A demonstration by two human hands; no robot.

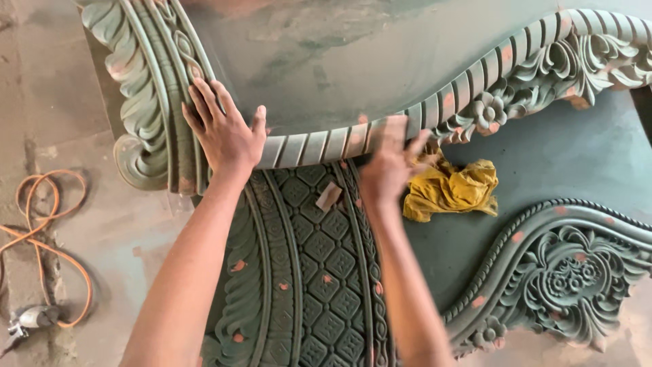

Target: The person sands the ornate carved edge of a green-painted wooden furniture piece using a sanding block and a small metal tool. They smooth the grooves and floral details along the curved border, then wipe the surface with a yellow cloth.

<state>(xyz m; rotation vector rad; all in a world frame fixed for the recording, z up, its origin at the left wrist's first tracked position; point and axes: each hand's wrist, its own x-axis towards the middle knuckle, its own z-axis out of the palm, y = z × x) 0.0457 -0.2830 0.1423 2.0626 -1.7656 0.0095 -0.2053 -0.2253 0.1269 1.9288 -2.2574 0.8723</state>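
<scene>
The carved headboard panel [319, 61] is wood coated in a dull grey-green primer, its broad middle field flat and smeary, its border thick with relief. Under the fingers of both hands runs a curved rail of short ribbed flutes, one after another like rope segments, with small pinkish patches where filler shows through the coat. To the outer side of the left fingers the border swells into scrolling acanthus leaves and an interlaced chain band, ending in a curled volute below the heel of that hand.

The left hand [224, 132] lies palm down on the border, fingers spread wide and flat, holding nothing, only pressing on the carving. The right hand [388, 166] is blurred; its fingers sit close together against the fluted rail beside a carved flower, and whether they pinch anything cannot be told.

Below both wrists lies a second carved panel [319, 272], the same green, cut in a lattice of raised diamonds between beaded and leafy bands. A small tan sanding block [329, 196] rests on it, between the two forearms and just short of the right fingers. Just beyond the right fingertips a crumpled yellow cloth [454, 189] lies on the floor. Farther off on that side sits a third carved piece [564, 272], oval-edged with a floral centre.

Far from the left fingers, an orange cable [47, 231] loops over the dusty concrete.

Counted: three carved pieces, one block, one cloth, one cable.
</scene>
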